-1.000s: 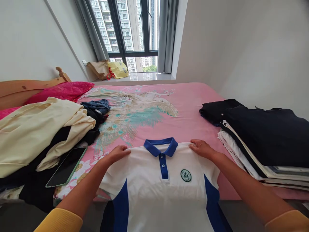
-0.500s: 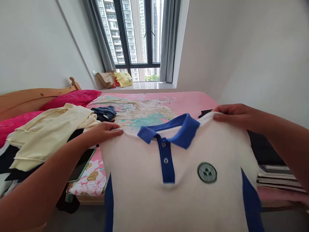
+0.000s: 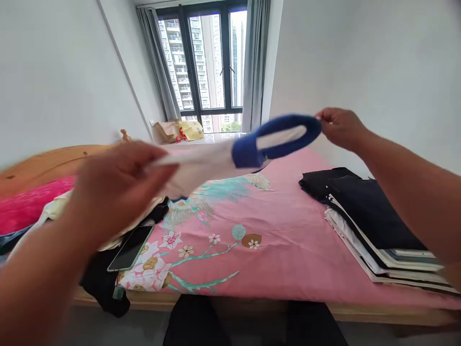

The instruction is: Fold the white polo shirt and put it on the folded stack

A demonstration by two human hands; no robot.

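Observation:
I hold a white polo shirt (image 3: 209,162) with a blue collar up in the air above the bed, seen almost edge-on and smeared by motion. My left hand (image 3: 118,185) is closed on its left shoulder, close to the camera and blurred. My right hand (image 3: 338,126) pinches the right shoulder beside the collar, higher and further out. Under the shirt lies the pink floral bedsheet (image 3: 273,240).
A stack of folded dark and white clothes (image 3: 374,221) sits on the right of the bed. Loose cream and black garments (image 3: 101,269) and a phone (image 3: 130,248) lie on the left, near red pillows (image 3: 21,206). Bags (image 3: 180,130) stand on the window sill.
The shirt lay flat on the bed's near edge, was lifted by both shoulders, and now swings up and away, nearly horizontal. My head has risen, so the bed looks lower.

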